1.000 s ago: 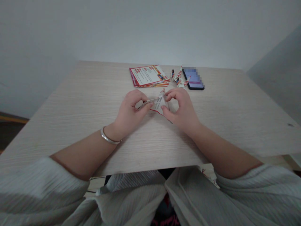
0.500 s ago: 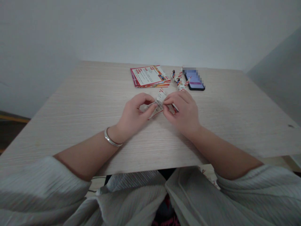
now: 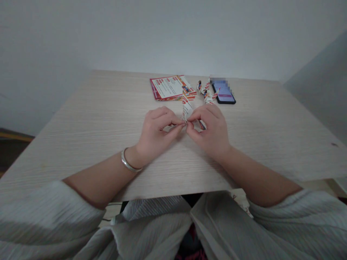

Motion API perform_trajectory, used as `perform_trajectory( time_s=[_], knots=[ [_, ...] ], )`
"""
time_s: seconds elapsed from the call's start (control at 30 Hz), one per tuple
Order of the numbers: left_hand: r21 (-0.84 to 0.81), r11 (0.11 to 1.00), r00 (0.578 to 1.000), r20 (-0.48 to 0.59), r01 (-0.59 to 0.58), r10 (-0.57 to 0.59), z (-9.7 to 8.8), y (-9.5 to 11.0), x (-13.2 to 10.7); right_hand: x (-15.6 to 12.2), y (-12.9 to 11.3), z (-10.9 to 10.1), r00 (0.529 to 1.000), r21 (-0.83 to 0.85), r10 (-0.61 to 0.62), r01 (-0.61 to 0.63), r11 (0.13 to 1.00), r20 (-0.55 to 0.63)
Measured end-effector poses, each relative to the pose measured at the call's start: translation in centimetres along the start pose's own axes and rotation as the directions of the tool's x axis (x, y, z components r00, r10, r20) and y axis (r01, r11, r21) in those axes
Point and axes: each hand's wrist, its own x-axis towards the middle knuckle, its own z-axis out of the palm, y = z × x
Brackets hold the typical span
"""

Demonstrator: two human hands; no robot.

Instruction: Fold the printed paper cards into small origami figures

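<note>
Between my hands is a piece of folded paper (image 3: 186, 107), white with red print, one pointed flap standing up away from me. My left hand (image 3: 159, 129), with a silver bangle at the wrist, pinches the paper's near edge between thumb and fingertips. Right beside those fingertips, my right hand (image 3: 210, 126) pinches the same paper, thumb against index finger. Part of the paper is hidden behind the right fingers. Past the right hand lie folded paper pieces (image 3: 207, 94) in red, white and orange.
A stack of printed leaflets (image 3: 170, 87) lies at the back of the pale wooden table (image 3: 103, 119). To the right of the folded pieces is a phone (image 3: 225, 93) with its screen lit. A wall (image 3: 173, 36) stands behind the table.
My left fingers have moved slightly right and closed on the paper's edge beside the right fingertips. The paper's flap now stands up taller and reaches farther from me.
</note>
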Motion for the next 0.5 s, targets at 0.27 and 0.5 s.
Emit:
perform_trajectory(
  time_s=[0.27,0.5],
  knots=[
    [-0.016,0.998,0.998,-0.022,0.063,-0.063,0.2,-0.3,-0.1,-0.3,0.0,0.4,0.999,0.013,0.041,-0.041,0.999,0.008],
    [-0.062,0.969,0.963,-0.111,0.24,-0.246,0.6,-1.2,-0.1,-0.4,0.7,0.2,0.984,-0.013,0.166,-0.165,0.986,0.062]
  ],
)
